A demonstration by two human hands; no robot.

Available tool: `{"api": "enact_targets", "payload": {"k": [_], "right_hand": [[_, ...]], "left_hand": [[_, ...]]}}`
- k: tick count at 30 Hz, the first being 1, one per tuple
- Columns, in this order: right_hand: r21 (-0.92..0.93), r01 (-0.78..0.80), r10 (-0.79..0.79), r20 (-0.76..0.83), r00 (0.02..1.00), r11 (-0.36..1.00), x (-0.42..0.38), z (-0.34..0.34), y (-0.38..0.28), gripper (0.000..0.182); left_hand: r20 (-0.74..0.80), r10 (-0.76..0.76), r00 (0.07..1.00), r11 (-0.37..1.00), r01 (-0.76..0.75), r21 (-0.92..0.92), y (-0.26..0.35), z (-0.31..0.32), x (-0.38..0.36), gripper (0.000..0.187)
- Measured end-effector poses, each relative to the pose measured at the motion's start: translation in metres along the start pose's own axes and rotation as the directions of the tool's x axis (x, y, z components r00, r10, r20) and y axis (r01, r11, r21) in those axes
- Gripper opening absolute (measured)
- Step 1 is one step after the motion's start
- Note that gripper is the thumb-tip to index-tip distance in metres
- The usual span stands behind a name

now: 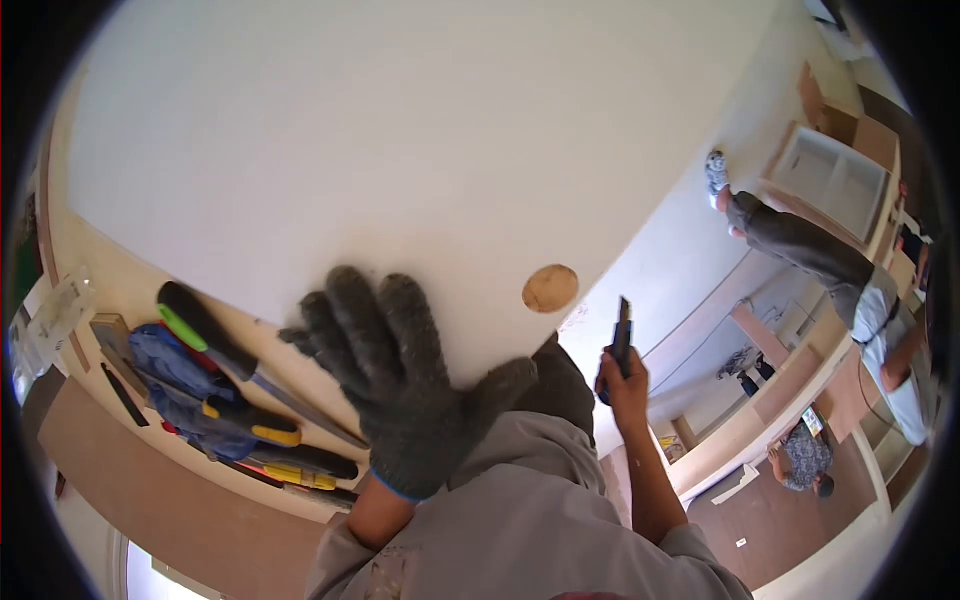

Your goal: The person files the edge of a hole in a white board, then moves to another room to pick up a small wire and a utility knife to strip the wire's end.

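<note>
My left hand [400, 380], in a dark work glove with a blue cuff edge, lies with fingers spread on the near edge of a large white panel [400, 150]. A round brown spot [551, 288], perhaps a shallow hole, shows in the panel's near right corner. My bare right hand [626, 383] is closed around a black utility knife [622, 335], which points up and away. The knife is apart from the panel, off its right edge. I cannot make out whether its blade is out.
Left of the panel lie a saw with a black and green handle [205, 325], a blue cloth [175, 370] and several yellow-and-black-handled tools [265, 425]. At right, one person [810, 240] stands by a white cabinet box [830, 180]; another person [805, 455] is lower down.
</note>
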State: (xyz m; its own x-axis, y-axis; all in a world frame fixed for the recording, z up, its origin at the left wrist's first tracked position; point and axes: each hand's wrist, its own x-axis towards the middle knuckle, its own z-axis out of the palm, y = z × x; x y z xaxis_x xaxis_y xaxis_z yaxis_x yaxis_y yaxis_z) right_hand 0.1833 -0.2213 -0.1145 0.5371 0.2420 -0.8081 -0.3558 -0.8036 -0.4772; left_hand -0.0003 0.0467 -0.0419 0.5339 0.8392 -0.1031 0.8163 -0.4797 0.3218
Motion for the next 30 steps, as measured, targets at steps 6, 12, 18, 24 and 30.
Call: {"api": "enact_targets", "payload": {"k": [6, 12, 18, 24, 30], "right_hand": [[-0.106, 0.171, -0.174, -0.020, 0.985, 0.980, -0.030, 0.029, -0.059, 0.012], [-0.068, 0.140, -0.144, -0.056, 0.988, 0.988, -0.014, 0.030, -0.062, 0.016], [-0.084, 0.052, -0.057, -0.057, 0.997, 0.995, -0.009, 0.027, -0.012, 0.020], [-0.034, 0.019, -0.021, -0.055, 0.998, 0.999, -0.022, 0.026, -0.026, 0.032], [-0.438, 0.569, -0.551, 0.181, 0.815, 0.696, -0.081, -0.007, -0.182, 0.049]], "left_hand": [[0.068, 0.054, 0.996, 0.998, -0.056, 0.037, -0.004, -0.020, 0.005, 0.113], [0.103, 0.088, 0.991, 0.995, -0.092, 0.043, -0.012, -0.015, 0.013, 0.115], [0.105, 0.053, 0.993, 0.999, -0.053, -0.005, -0.001, 0.004, 0.006, 0.104], [0.067, 0.119, 0.991, 0.993, -0.120, 0.012, -0.010, -0.013, 0.016, 0.114], [0.054, 0.116, 0.992, 0.992, -0.113, -0.063, -0.004, -0.027, 0.020, 0.101]]}}
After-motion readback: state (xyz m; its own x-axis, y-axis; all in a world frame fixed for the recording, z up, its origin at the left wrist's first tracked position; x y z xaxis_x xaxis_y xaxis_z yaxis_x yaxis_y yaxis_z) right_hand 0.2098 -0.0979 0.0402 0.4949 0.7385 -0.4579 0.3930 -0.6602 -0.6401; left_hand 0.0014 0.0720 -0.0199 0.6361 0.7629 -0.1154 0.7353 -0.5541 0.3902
